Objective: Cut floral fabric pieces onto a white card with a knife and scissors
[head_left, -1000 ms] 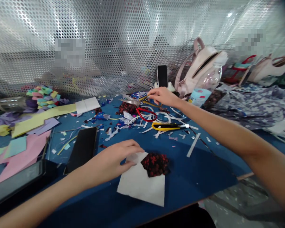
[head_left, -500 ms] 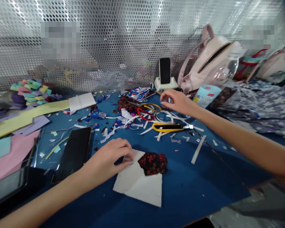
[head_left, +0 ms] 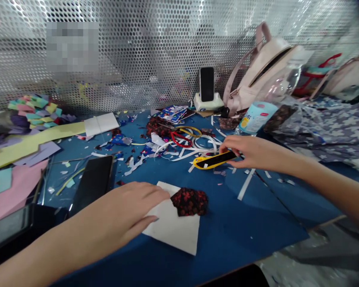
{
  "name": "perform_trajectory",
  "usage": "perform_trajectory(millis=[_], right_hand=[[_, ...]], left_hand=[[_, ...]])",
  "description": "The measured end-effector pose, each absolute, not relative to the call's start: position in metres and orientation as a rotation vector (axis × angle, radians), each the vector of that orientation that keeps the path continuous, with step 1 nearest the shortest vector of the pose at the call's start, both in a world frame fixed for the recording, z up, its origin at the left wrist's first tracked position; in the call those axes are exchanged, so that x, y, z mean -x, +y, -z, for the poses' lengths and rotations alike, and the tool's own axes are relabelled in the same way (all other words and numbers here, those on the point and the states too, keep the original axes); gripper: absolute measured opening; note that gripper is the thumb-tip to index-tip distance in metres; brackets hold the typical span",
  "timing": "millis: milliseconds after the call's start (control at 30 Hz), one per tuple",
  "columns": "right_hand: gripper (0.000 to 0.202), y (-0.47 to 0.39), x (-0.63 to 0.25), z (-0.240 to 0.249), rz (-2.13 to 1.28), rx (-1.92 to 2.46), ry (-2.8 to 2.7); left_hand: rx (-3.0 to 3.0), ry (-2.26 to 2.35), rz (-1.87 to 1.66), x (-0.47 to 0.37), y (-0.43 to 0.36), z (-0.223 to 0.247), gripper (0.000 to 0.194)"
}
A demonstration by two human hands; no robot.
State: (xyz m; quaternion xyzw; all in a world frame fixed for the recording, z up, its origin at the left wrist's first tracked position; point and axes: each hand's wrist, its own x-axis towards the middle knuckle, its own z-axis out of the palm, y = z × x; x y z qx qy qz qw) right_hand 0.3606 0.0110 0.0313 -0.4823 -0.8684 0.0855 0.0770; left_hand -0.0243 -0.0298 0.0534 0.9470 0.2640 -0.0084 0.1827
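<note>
Lower centre, a fabric scrap [head_left: 189, 202] partly on paper [head_left: 175, 227]; centre, scissors [head_left: 182, 146], apparently atop strips [head_left: 185, 155], behind the utility knife [head_left: 211, 160].

So the whole back is taken up by a silvery metal wall [head_left: 155, 59], punched all over with small round holes. Some blurry yellow and pink patches can be made out low on it, though whether they're seen through the holes or just reflected can't be told. A square near the upper left [head_left: 72, 46] is pixelated out. Pale streaks of light are thrown across the metal, strongest up top, no lamp shown. The blue bench [head_left: 236, 239] is pushed up close to the wall, and its front edge is cut at a slant. Past that, lower right, something grey and shiny [head_left: 344, 259] is seen, maybe floor, maybe plastic.
</note>
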Motion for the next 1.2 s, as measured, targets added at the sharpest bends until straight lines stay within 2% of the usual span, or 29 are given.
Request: perform_trajectory(millis=[200, 333, 567, 733, 967, 1100, 1200], right_hand=[[0.015, -0.017, -0.339, -0.065, -0.359, 1.388, -2.194], [0.016, -0.025, -0.324, -0.074, -0.562, 1.129, -1.849], [0.015, -0.023, -0.287, -0.041, -1.278, 0.678, -1.659], [0.019, -0.014, -0.273, -0.017, -1.377, 0.66, -1.671], [0.021, -0.017, -0.279, 0.009, -1.379, 0.683, -1.478], [0.025, -0.026, -0.282, 0.012, -1.392, 0.676, -1.447], [0.031, -0.027, -0.283, 0.01, -1.387, 0.641, -1.591]], left_hand=[[-2.846, 0.708, 0.059, 0.026, -0.054, -0.042, 0.065], [-2.897, 0.765, 0.071, 0.019, -0.056, -0.029, 0.065], [-2.963, 0.821, -0.06, 0.007, -0.054, -0.011, 0.071], [-2.921, 0.812, -0.245, 0.013, -0.05, 0.007, 0.076], [-2.843, 0.851, -0.36, 0.017, -0.045, 0.016, 0.065], [-2.765, 0.987, -0.367, 0.016, -0.049, 0.017, 0.04], [-2.792, 0.991, -0.407, 0.015, -0.052, 0.019, 0.041]])
